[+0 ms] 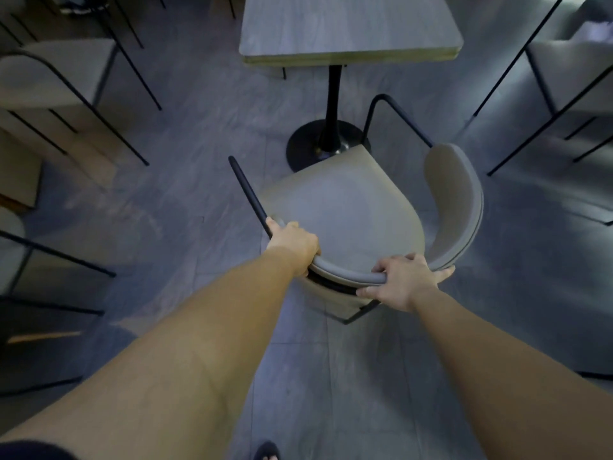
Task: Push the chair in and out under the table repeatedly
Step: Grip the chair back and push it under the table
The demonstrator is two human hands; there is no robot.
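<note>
I'm seeing grey tiled floor (185, 134) spreading across whole view, faint joint lines running through it. Padded chair (56, 78) standing upper left, thin black legs slanting down to floor. Edge chair (13, 257) poking in at left border, lower down, mostly cropped. Right-side chair (577, 78) sitting upper right, black frame angling outward. Everything reading dim, bluish, slightly blurred.

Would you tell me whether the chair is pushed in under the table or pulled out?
Pulled out: the chair sits angled, wholly short of the table's near edge; left hand and right hand grip its backrest.
</note>
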